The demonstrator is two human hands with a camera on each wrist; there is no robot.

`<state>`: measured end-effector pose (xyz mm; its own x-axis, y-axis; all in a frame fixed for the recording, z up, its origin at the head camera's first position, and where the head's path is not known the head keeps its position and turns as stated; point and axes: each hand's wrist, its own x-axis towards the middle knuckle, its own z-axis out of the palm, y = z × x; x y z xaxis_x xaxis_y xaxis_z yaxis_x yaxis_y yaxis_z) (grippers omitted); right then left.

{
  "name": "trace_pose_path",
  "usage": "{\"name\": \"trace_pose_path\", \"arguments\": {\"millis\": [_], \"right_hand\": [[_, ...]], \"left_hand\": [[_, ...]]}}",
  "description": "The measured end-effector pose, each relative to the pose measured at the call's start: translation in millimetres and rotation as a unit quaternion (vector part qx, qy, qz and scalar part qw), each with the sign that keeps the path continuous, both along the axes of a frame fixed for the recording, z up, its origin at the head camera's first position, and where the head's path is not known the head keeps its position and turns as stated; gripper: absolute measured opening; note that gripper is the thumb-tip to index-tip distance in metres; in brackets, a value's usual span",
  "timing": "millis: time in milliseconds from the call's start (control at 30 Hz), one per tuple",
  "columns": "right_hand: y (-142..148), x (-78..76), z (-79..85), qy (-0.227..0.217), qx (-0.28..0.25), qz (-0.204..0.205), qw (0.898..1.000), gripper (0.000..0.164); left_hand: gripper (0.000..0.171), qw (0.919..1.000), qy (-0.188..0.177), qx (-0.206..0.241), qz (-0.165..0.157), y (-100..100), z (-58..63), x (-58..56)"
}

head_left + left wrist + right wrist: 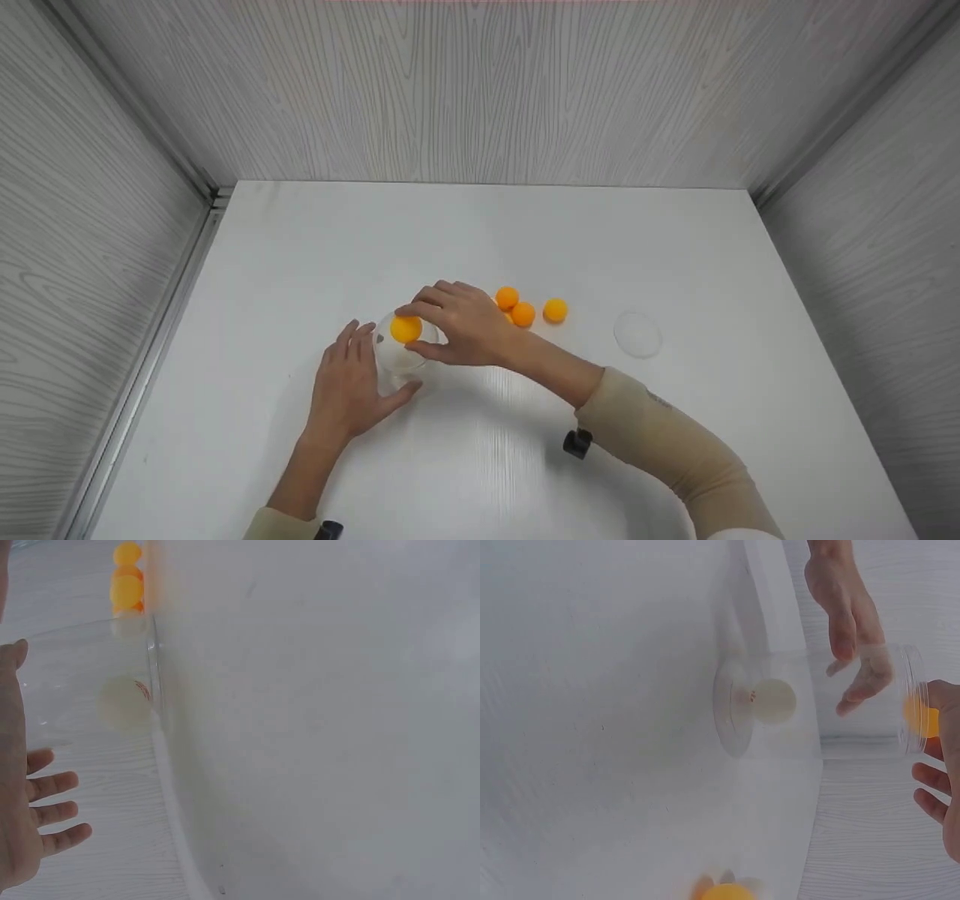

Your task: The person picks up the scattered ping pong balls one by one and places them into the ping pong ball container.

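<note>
A clear jar (810,742) stands upright on the table with one white ping-pong ball (774,702) at its bottom. My right hand (465,322) pinches an orange ping-pong ball (406,329) between thumb and fingers, right at the jar's mouth. The orange ball overlaps the threaded rim in the right wrist view. On the jar's left side is my left hand (349,390), its thumb and fairly straight, spread fingers on either side of the wall. Fingers (56,786) of that hand extend along the jar in the left wrist view.
Several orange balls (523,314) lie in a cluster beyond the right wrist, partly hidden by it. One more orange ball (555,310) sits just right of them. A clear round lid (637,334) lies farther right on the white table (480,232). Grey wood-grain panels (480,90) enclose the table.
</note>
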<state>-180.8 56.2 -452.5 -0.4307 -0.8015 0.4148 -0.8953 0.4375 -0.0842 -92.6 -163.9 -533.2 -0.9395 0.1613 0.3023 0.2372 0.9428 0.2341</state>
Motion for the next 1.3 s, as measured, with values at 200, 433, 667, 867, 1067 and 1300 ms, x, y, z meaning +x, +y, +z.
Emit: {"name": "trace_pose_path", "arguments": {"millis": [200, 433, 667, 867, 1067, 1300], "right_hand": [[-2.0, -0.9, -1.4, -0.012, 0.003, 0.008, 1.000, 0.041], [-4.2, -1.9, -2.9, -0.001, 0.002, 0.012, 1.000, 0.041], [-4.9, -2.6, -3.2, 0.000, 0.001, 0.012, 1.000, 0.041], [-4.9, -2.8, -2.9, 0.007, -0.001, 0.014, 1.000, 0.041], [-4.3, -3.6, -3.1, 0.030, -0.008, 0.021, 0.999, 0.038], [1.2, -4.9, 2.1, 0.057, -0.010, 0.016, 0.998, 0.039]], "left_hand": [[0.099, 1.0000, -0.004, -0.001, 0.003, 0.9, 0.1, 0.3], [0.100, 1.0000, 0.000, -0.002, 0.002, 1.4, -0.9, 0.2], [0.100, 1.0000, -0.003, 0.003, 0.003, 1.5, -1.0, 0.1], [0.099, 0.9999, 0.010, -0.002, -0.002, 1.1, -1.6, -0.1], [0.095, 0.9991, 0.036, -0.020, -0.007, 0.5, -3.1, -0.6], [0.102, 0.9985, 0.046, -0.028, -0.013, -0.3, -3.1, -0.8]]}}
